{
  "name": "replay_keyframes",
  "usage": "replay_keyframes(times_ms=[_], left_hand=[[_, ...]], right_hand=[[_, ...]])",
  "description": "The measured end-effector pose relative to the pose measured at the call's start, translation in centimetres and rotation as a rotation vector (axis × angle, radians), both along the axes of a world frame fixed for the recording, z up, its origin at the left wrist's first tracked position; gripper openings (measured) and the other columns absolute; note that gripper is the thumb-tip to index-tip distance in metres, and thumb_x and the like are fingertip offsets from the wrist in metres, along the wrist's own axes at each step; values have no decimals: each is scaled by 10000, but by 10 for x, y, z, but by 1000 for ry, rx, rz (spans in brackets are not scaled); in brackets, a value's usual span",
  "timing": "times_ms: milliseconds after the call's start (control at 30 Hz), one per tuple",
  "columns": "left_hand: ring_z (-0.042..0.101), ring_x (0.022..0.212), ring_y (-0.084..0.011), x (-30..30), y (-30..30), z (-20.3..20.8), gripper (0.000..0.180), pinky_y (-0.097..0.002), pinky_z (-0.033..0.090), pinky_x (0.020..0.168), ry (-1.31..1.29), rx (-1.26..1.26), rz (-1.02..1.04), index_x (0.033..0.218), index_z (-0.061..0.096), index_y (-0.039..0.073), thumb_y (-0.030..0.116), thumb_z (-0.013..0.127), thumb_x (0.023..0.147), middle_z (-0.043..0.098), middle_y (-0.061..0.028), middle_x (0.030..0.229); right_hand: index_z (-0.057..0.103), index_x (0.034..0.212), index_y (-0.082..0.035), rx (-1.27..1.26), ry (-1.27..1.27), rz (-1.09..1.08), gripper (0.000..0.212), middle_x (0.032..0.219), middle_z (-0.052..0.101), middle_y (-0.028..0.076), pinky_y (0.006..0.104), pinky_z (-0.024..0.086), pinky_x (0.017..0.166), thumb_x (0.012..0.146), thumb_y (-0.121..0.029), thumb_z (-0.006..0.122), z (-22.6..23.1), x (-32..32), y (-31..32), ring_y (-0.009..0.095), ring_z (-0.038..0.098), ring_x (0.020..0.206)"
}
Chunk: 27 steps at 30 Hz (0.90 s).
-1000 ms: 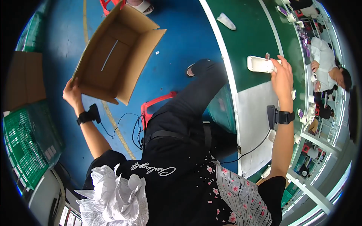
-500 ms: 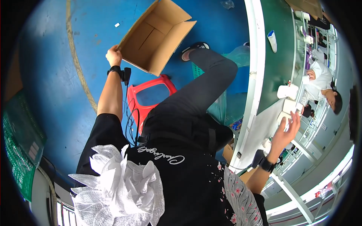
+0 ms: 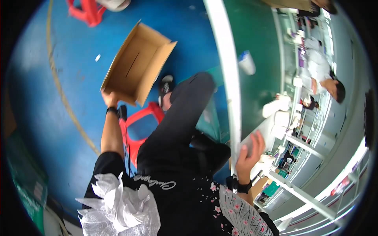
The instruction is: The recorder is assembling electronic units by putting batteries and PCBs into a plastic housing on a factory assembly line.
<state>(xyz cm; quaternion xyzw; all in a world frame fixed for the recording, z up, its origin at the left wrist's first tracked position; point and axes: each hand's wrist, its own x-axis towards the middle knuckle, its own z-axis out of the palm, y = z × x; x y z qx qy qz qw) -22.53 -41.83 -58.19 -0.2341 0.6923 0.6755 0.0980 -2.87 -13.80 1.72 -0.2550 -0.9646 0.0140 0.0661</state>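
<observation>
An open brown cardboard box (image 3: 133, 65) is held out over the blue floor, tilted so that its inside faces me. My left hand (image 3: 110, 98) is closed on its near left corner, the thumb and fingers at the edge of the cardboard. My right hand (image 3: 251, 155) is raised beside the white table frame with its fingers apart and holds nothing. Nearest to it on the workbench are white machine parts (image 3: 278, 108), blurred by motion. Both wrists wear black bands with a small black device.
A red stool (image 3: 136, 143) stands below the box, beside my leg, and another red stool (image 3: 88, 13) is at the far left. The white table edge (image 3: 226, 59) borders a green work surface with a white-and-blue item (image 3: 247, 63). A person in white (image 3: 321, 67) sits across.
My view has shifted, bringing a second red stool in. My right hand has drawn back from the white machine parts toward me. My left hand still grips the box.
</observation>
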Motion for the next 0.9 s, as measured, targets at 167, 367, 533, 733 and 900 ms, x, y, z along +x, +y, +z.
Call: replay_keyframes(times_ms=[167,367,533,733,900], left_hand=[[539,1157,-311,-68,17,37,790,-435,549,830,-305,153,53,1499,267,193,-22,491,773,510,-138,1324],[509,1198,-315,-69,227,93,768,-472,518,906,-452,180,-274,1517,225,236,54,577,860,474,-114,1387],[511,1185,-233,-90,260,7,590,-444,518,872,-413,954,-294,1430,364,122,183,637,911,521,-105,1322],[584,934,-171,-126,264,154,343,-346,528,732,-28,465,-496,1240,527,51,157,609,925,610,-59,1082],[540,680,-80,-227,143,274,157,-233,457,583,402,4,-268,1050,645,19,93,591,923,631,-7,848]], right_hand=[[621,1094,48,-37,87,-16,351,1281,546,222,479,378,1008,843,-194,578,-4,-3,10,411,490,1167],[650,1019,18,-17,49,-85,311,1241,569,215,482,413,964,786,-186,630,1,3,19,415,509,1116],[662,1001,2,-192,159,-10,303,1224,582,203,473,423,950,765,-189,651,0,-5,10,404,518,1105],[671,1002,-13,-180,149,-44,302,1227,586,178,463,421,949,740,-162,668,0,-2,12,394,510,1113],[679,1018,-33,-222,212,1,303,1240,582,163,458,414,952,730,-124,674,2,1,11,376,504,1123]])
